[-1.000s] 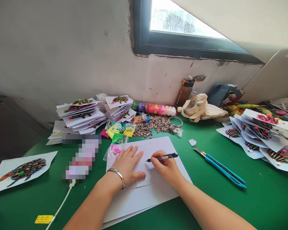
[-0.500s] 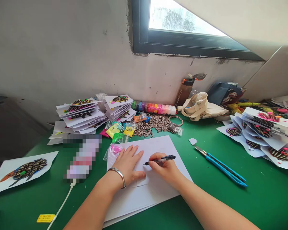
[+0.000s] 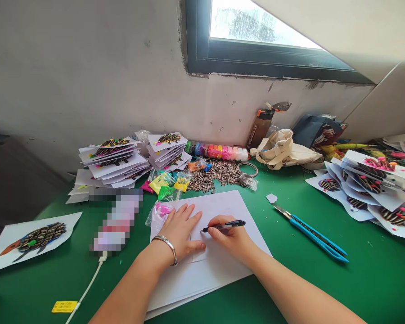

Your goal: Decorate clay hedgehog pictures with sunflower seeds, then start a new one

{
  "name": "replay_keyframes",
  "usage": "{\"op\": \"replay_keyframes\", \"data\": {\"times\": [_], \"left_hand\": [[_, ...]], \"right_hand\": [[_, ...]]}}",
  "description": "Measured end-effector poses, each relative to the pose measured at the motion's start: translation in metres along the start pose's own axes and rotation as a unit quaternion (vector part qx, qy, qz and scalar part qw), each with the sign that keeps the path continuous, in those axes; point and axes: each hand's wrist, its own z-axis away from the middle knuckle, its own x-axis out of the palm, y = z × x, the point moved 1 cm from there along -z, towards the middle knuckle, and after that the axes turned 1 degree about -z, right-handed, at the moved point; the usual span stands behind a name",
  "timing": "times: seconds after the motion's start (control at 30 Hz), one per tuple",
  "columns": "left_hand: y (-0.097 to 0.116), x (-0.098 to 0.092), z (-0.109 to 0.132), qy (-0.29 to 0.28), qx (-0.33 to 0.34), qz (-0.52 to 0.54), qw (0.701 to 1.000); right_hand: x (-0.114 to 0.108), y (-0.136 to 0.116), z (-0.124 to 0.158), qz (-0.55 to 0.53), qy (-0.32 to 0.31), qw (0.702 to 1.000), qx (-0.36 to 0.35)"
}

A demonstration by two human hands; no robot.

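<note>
White sheets of paper (image 3: 202, 283) lie stacked on the green table in front of me. My left hand (image 3: 180, 231) rests flat on the top sheet with its fingers spread, a silver bangle round the wrist. Beside it, my right hand (image 3: 231, 234) grips a black pen (image 3: 227, 225), its tip at the paper near my left thumb. A smaller piece of paper seems to lie under my left hand; its edges show as thin lines. Just beyond my left fingers is a clear bag with pink clay (image 3: 163, 209).
A blue utility knife (image 3: 315, 236) lies to the right. Sunflower seeds (image 3: 219, 174), bagged clay (image 3: 164, 182) and a tape roll (image 3: 248, 169) are behind the paper. Seed-decorated cards stand in piles at left (image 3: 116, 164) and right (image 3: 374, 193). A bottle (image 3: 259, 128) leans by the wall.
The pen and my right fingers have shifted very slightly left. My left hand stays in place on the paper.
</note>
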Motion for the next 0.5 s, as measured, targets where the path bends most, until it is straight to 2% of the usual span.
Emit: {"op": "replay_keyframes", "data": {"times": [0.23, 0.5], "left_hand": [[0.0031, -0.0033, 0.0011, -0.006, -0.005, 0.005, 1.000], [0.0022, -0.0011, 0.0000, -0.006, -0.005, -0.004, 1.000]], "right_hand": [[0.0008, -0.0001, 0.0007, -0.021, -0.005, 0.999, 0.026], [-0.0005, -0.0032, 0.0008, -0.003, 0.020, 1.000, 0.023]]}}
